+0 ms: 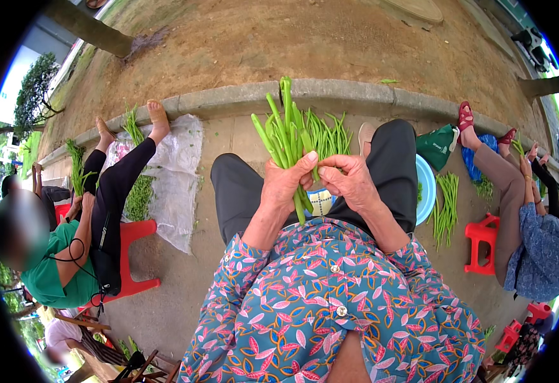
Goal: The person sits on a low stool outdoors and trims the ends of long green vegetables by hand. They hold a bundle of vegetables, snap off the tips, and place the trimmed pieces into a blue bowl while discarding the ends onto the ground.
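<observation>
My left hand (286,184) is wrapped around a bunch of thick green vegetable stalks (279,136), whose upper ends fan out and whose lower ends stick out below the fist. Close beside it, my right hand (351,182) pinches the lower end of one stalk (309,146) between thumb and forefinger. Beyond the hands, a pile of thinner green stalks (329,136) lies on the pavement, partly hidden by the bunch. Between my thighs shows a yellow and blue checked surface (321,201), mostly covered.
Right of my knee stand a light-blue basin (433,191), a dark green bag (444,148) and more stalks (446,206). A concrete kerb (341,91) crosses ahead. People sit on red stools (133,253) at both sides; left, a plastic sheet (176,191) holds chopped greens (139,198).
</observation>
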`<state>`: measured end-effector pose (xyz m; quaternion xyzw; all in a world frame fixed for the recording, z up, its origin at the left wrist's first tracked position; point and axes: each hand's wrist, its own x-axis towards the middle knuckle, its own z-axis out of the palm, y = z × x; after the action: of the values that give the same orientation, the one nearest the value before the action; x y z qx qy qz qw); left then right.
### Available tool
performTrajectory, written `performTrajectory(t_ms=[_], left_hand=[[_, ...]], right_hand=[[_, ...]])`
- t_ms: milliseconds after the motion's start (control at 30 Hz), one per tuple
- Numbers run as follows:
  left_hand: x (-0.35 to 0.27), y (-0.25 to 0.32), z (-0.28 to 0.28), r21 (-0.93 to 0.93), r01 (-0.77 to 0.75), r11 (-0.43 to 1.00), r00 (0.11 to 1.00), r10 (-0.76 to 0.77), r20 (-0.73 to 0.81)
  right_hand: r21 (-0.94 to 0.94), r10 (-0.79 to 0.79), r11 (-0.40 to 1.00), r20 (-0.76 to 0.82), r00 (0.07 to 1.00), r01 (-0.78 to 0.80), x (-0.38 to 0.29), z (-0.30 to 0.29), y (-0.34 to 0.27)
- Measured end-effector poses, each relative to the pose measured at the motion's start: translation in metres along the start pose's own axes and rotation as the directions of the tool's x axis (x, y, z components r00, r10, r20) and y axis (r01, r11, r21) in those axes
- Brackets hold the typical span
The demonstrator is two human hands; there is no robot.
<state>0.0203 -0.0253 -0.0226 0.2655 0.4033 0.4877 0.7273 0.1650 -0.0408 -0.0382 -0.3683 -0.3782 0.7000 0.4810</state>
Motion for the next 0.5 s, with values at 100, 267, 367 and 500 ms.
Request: performTrajectory(t_ms=[100,267,367,500], left_hand=[[0.0001,-0.0005,0.001,0.011,-0.017,1.0,1.0,0.017,-0.012],[0.0018,-0.0016,0.0003,0.011,-0.007,1.0,1.0,0.007,-0.007],[0.0009,-0.0003,0.0008,0.056,0.0,0.998,1.0,0.001,-0.017],[0.0019,-0.0022,-0.0019,0.059,0.022,0.998,1.0,-0.023,0.009]], right_hand=[[-0.079,0.018,0.997,-0.011,1.0,-0.018,-0.0005,-0.0003,-0.0028],[-0.277,-0.104,0.956,-0.026,0.994,0.092,0.0013,-0.0003,-0.0035],[-0.428,-0.171,0.89,0.0,0.985,0.155,0.0029,-0.002,-0.0043],[-0.601,-0.305,0.752,0.046,0.951,0.27,0.0032,-0.0027,-0.0077]])
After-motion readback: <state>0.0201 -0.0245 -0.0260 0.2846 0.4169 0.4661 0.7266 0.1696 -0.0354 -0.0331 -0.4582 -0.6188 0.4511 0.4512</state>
